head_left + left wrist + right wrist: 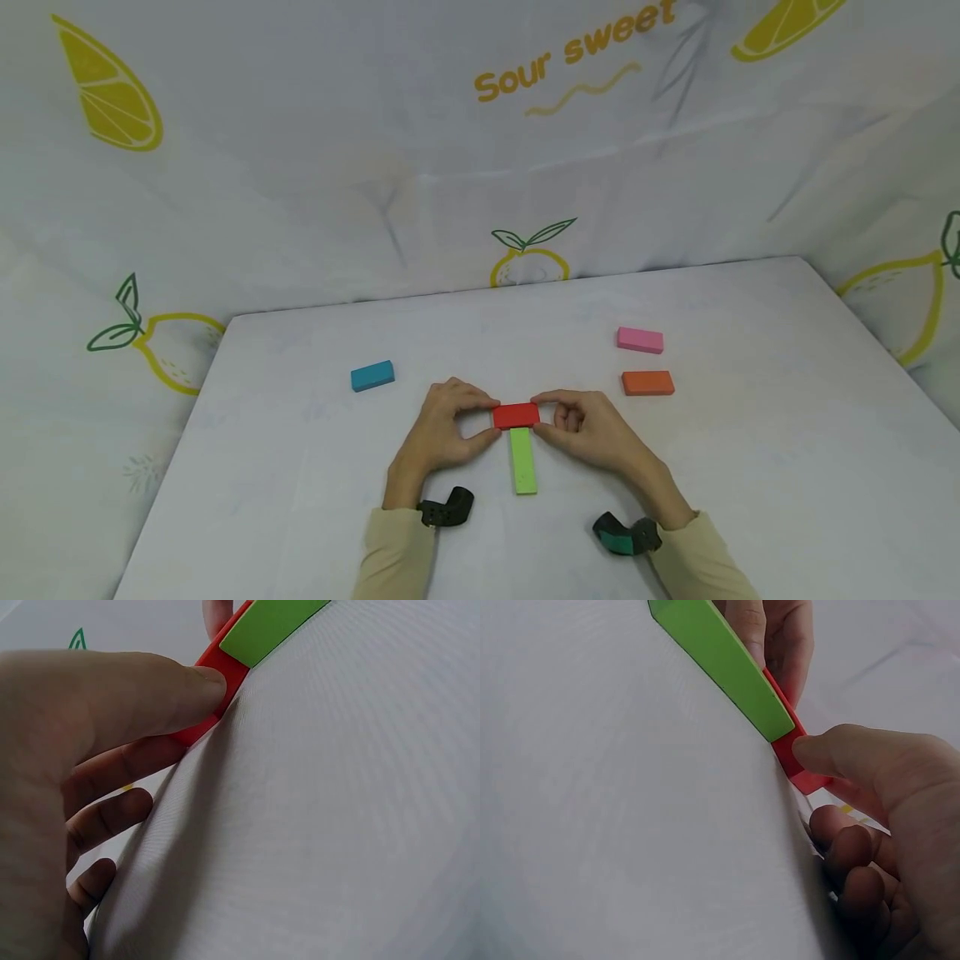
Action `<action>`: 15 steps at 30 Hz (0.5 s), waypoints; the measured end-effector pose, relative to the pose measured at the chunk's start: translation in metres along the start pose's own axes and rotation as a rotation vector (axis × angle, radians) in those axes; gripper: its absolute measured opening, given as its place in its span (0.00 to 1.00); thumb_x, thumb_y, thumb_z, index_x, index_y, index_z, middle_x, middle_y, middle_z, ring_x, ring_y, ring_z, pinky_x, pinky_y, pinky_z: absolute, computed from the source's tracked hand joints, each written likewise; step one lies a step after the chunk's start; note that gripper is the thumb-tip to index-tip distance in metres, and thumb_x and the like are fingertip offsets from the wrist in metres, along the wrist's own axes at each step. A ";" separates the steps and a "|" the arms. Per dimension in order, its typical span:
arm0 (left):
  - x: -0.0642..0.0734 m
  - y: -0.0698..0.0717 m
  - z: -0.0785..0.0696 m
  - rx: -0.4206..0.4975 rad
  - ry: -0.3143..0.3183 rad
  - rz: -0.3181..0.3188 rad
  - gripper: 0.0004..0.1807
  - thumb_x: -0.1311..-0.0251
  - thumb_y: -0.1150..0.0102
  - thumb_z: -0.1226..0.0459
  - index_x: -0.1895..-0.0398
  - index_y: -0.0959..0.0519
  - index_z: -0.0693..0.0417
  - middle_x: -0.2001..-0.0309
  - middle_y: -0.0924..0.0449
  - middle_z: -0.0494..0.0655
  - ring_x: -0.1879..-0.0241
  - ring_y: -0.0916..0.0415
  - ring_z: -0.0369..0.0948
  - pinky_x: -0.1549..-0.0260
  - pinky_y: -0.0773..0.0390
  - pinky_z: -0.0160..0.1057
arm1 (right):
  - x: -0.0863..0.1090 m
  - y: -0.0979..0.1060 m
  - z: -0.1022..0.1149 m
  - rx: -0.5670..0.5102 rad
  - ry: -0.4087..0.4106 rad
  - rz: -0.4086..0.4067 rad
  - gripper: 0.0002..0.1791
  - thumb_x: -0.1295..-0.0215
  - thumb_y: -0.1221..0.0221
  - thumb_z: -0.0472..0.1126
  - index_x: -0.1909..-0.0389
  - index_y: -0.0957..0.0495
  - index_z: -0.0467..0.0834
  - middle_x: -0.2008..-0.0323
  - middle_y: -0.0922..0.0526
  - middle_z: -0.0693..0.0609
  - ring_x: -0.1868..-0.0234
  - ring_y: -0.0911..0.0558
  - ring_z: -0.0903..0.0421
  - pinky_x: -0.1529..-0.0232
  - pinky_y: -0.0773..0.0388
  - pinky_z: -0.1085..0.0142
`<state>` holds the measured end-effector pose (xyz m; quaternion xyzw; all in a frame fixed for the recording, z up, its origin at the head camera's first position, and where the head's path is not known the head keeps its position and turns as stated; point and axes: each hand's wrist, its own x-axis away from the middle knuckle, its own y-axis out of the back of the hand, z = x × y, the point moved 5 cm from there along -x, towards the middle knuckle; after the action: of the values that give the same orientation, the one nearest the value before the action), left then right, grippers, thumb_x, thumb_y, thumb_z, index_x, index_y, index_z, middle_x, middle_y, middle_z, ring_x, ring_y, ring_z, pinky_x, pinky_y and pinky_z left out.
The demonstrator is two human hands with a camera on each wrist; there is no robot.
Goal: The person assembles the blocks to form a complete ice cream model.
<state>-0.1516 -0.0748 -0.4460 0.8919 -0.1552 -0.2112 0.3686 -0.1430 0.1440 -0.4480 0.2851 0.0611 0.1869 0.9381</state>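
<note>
A red block (516,415) lies crosswise at the far end of a light green block (523,462), so the two form a T on the table. My left hand (448,423) pinches the red block's left end between thumb and forefinger. At its right end my right hand (592,425) does the same, the other fingers curled in. The left wrist view shows the left thumb on the near face of the red block (234,675), close beside the green block (274,626). In the right wrist view the green block (724,667) meets the red block's (786,754) near side.
A blue block (372,376) lies to the left, beyond the left hand. At the right are a pink block (640,340) and, nearer, an orange block (648,383). The white table (300,467) ends at a lemon-printed cloth (337,167) behind.
</note>
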 end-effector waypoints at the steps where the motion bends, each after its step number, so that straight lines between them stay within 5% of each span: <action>1: 0.000 0.000 0.000 0.000 0.000 -0.001 0.17 0.49 0.26 0.58 0.53 0.11 0.46 0.57 0.12 0.41 0.53 0.20 0.39 0.45 0.27 0.47 | 0.000 0.000 0.000 0.000 -0.001 0.000 0.17 0.39 0.29 0.39 0.48 0.15 0.43 0.78 0.25 0.58 0.80 0.30 0.68 0.77 0.33 0.74; 15: 0.000 0.001 -0.001 0.011 -0.015 -0.006 0.17 0.50 0.26 0.59 0.54 0.11 0.47 0.57 0.11 0.40 0.53 0.20 0.38 0.46 0.29 0.45 | 0.000 0.001 0.000 -0.014 0.011 -0.003 0.16 0.39 0.29 0.39 0.50 0.14 0.44 0.79 0.26 0.58 0.81 0.31 0.68 0.78 0.34 0.74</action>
<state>-0.1512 -0.0751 -0.4450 0.8927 -0.1566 -0.2180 0.3619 -0.1434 0.1442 -0.4475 0.2775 0.0653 0.1877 0.9399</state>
